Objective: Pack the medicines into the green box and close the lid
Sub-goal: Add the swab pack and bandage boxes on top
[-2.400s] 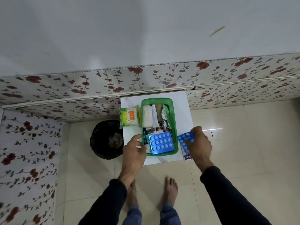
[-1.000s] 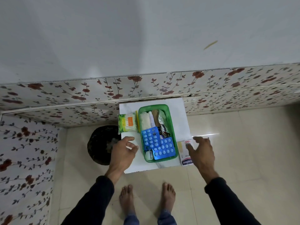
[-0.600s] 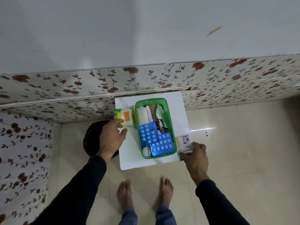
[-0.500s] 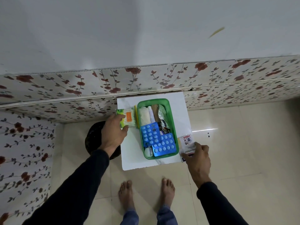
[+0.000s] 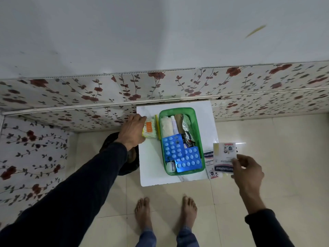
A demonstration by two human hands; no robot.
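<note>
The green box (image 5: 200,138) stands open on a small white table (image 5: 151,168). Inside lie two blue blister packs (image 5: 173,146), a white tube, a foil strip, gauze and a small round jar. My left hand (image 5: 132,131) grips a pack of cotton buds (image 5: 149,130) lying left of the box, beside a yellow strip. My right hand (image 5: 246,169) holds a plaster packet (image 5: 224,154) lifted just right of the table's edge. A second plaster packet (image 5: 209,162) lies on the table to the right of the box. No lid shows.
A dark round bin (image 5: 128,157) stands on the tiled floor left of the table, partly under my left arm. My bare feet (image 5: 165,209) are in front of the table. A flower-patterned wall panel (image 5: 89,93) runs behind and to the left.
My left hand moved from the box's front left corner to the cotton buds and took hold. My right hand put a blue blister pack in the box, then lifted a plaster packet.
</note>
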